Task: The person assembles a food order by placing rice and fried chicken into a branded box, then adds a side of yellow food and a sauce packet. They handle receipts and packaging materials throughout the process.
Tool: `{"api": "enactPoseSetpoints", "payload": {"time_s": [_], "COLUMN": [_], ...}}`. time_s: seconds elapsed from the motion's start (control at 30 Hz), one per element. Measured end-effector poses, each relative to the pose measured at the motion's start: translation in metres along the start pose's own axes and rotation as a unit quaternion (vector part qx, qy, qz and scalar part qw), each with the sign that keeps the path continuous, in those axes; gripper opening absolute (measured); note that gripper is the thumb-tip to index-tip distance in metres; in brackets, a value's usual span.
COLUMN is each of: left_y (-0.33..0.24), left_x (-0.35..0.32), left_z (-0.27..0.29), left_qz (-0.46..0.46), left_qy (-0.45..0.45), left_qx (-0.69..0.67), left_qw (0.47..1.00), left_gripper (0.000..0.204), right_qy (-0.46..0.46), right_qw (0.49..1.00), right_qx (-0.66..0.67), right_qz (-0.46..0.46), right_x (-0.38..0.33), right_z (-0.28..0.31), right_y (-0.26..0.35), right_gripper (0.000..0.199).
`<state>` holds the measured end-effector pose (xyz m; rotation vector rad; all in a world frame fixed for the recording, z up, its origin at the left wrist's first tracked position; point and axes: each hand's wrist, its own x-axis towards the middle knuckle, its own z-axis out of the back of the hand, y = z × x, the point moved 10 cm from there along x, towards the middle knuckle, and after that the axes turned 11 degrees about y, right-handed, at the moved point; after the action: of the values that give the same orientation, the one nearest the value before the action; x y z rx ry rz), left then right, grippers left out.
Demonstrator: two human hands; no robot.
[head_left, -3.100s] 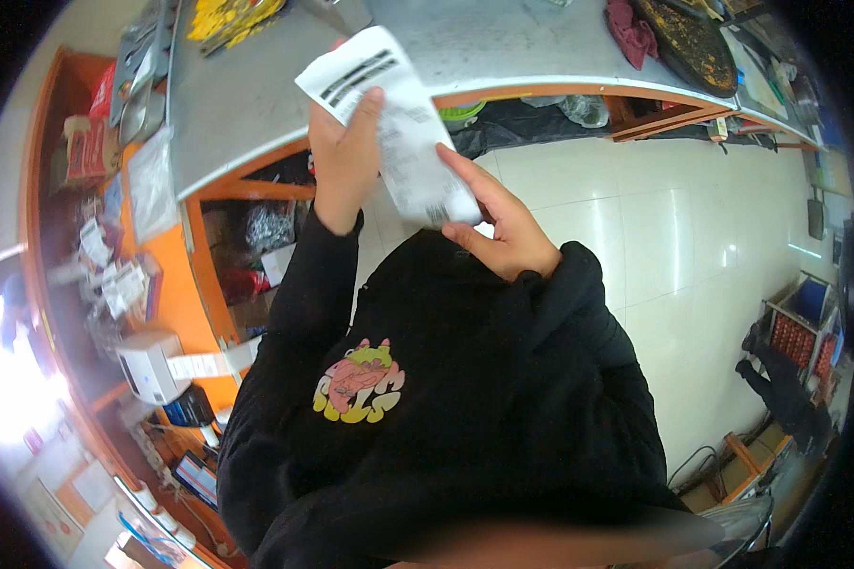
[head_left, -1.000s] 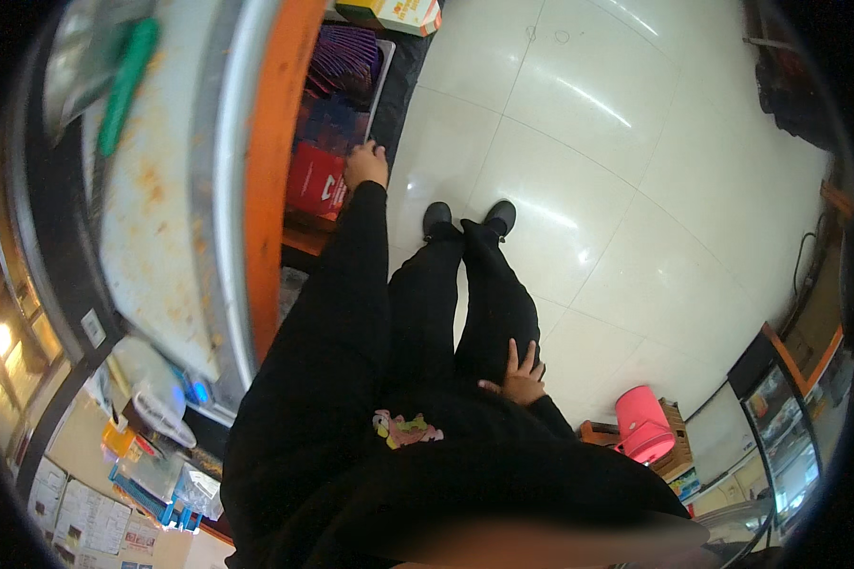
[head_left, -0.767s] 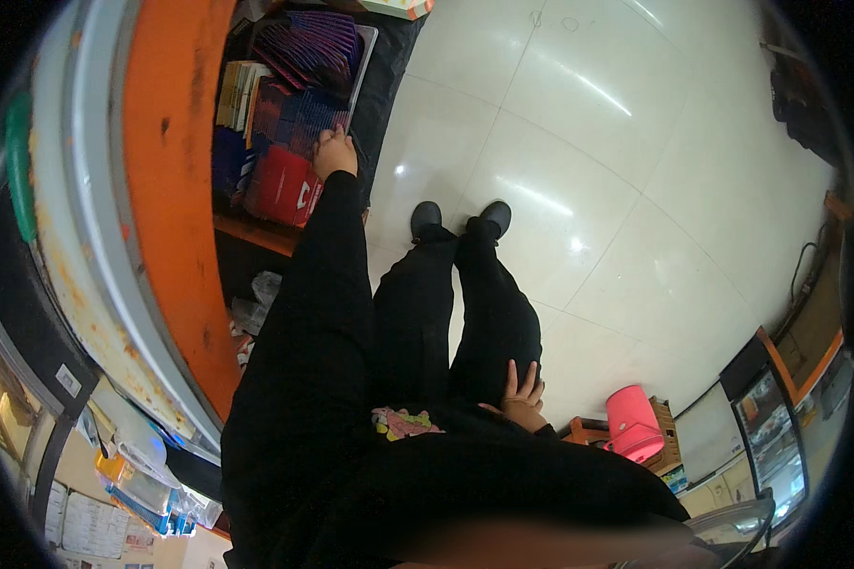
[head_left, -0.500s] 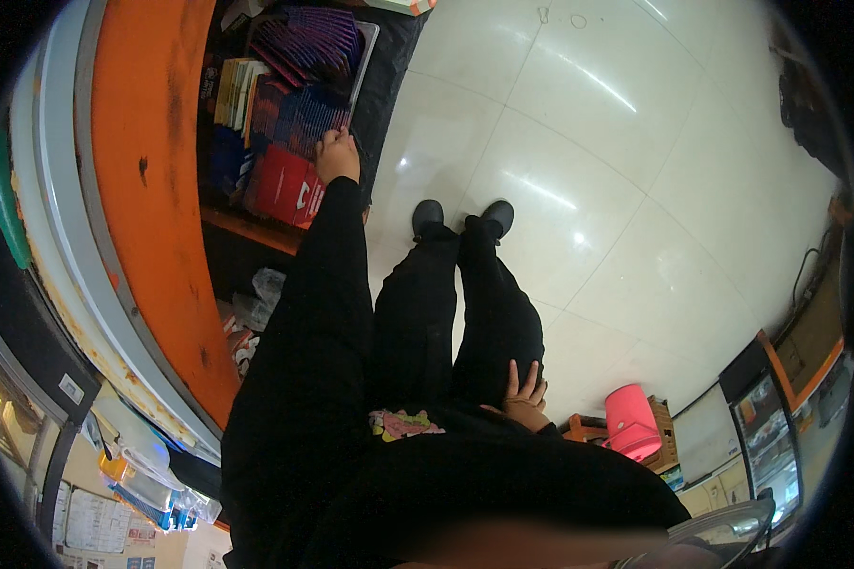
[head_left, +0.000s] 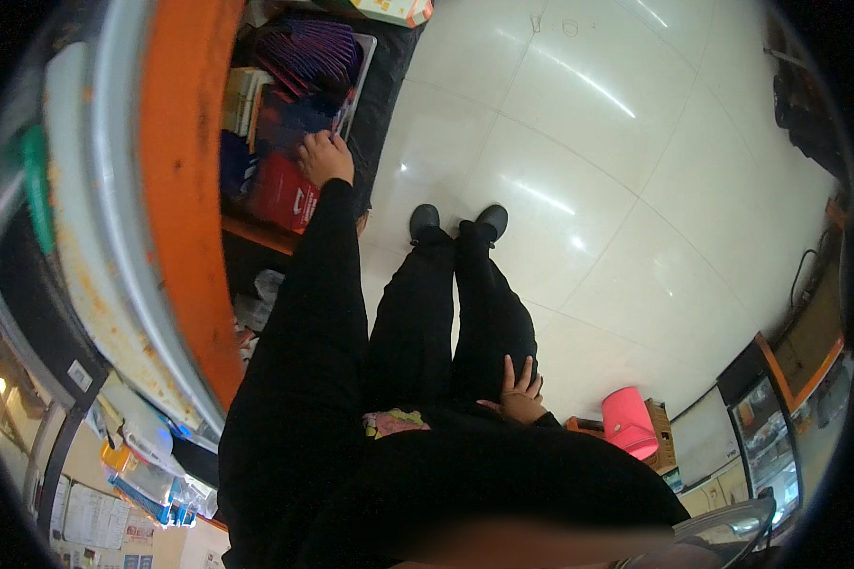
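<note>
I look straight down along my black clothes to my black shoes [head_left: 457, 220] on the white tiled floor. My left hand [head_left: 324, 157] reaches down into the shelf under the orange-edged counter [head_left: 185, 190]. Its fingers rest on the edge of a clear tray [head_left: 349, 87] holding purple items, just above a red package [head_left: 283, 194]. I cannot tell whether the fingers grip anything. My right hand [head_left: 519, 391] lies flat on my right thigh with fingers spread, holding nothing.
The shelf holds books and packets [head_left: 242, 100]. A grey worktop [head_left: 85, 247] with a green tool [head_left: 34, 180] runs along the left. A pink bin [head_left: 628, 422] stands at lower right beside display cabinets [head_left: 759, 417]. A black mat [head_left: 381, 85] lies by the shelf.
Three seconds ago both hands held a white paper packet at the counter. Since then I have bent down; the left hand has reached further into the shelf, the right hand stays on the thigh.
</note>
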<state>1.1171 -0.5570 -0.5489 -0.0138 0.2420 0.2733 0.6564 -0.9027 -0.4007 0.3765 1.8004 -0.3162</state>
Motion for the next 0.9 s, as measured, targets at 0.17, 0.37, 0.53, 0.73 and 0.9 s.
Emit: {"api": "enactPoseSetpoints", "payload": {"time_s": [0.17,0.37,0.53,0.73,0.9], "left_y": [-0.033,-0.118,-0.188,-0.195,-0.209], "left_x": [-0.051,-0.132,-0.155,-0.103,-0.008], "left_z": [0.086,0.224,0.328,0.430,0.487], "left_qz": [0.004,-0.074,-0.173,-0.173,-0.160], "left_qy": [-0.004,0.049,0.185,0.095,0.038], "left_qx": [-0.291,-0.561,-0.684,-0.783,-0.810], "left_qw": [0.957,0.823,0.684,0.590,0.563], "left_gripper": [0.029,0.021,0.016,0.015,0.021], "right_qy": [-0.013,-0.245,-0.251,-0.246,-0.284], "right_qw": [0.999,0.859,0.580,0.596,0.574], "right_qx": [0.032,0.357,0.486,0.372,0.364], "right_qz": [0.020,0.273,0.604,0.668,0.676], "right_x": [-0.017,-0.108,-0.282,-0.424,-0.483], "right_z": [0.012,0.146,0.296,0.368,0.454], "right_y": [0.004,0.027,0.043,0.104,0.135], "right_gripper": [0.122,0.078,0.047,0.026,0.024]}}
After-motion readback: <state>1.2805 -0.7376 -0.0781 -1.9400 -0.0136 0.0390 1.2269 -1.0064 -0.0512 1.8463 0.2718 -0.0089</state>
